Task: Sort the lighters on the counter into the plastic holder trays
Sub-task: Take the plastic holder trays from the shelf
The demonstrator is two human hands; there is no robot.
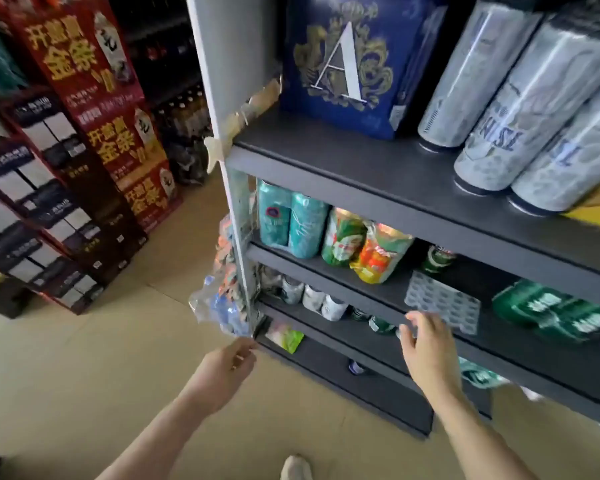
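Observation:
A clear plastic bag [222, 299] holding several small coloured items, probably lighters, hangs against the left side of the dark shelf unit [378, 174]. My left hand [227, 363] is just under it, fingers pinched at the bag's lower tip. A clear plastic holder tray [442, 301] with rows of cells lies flat on the second shelf from the top. My right hand [426, 348] hovers in front of that shelf's edge, just below and left of the tray, fingers apart and holding nothing.
Cans [293, 223], snack bags [378, 252] and green packs [551, 311] fill the shelves; tall tubes [520, 109] and a blue box [347, 60] stand on top. Stacked red and dark cartons [94, 133] line the left. Tan floor lies between; my shoe [296, 467] shows below.

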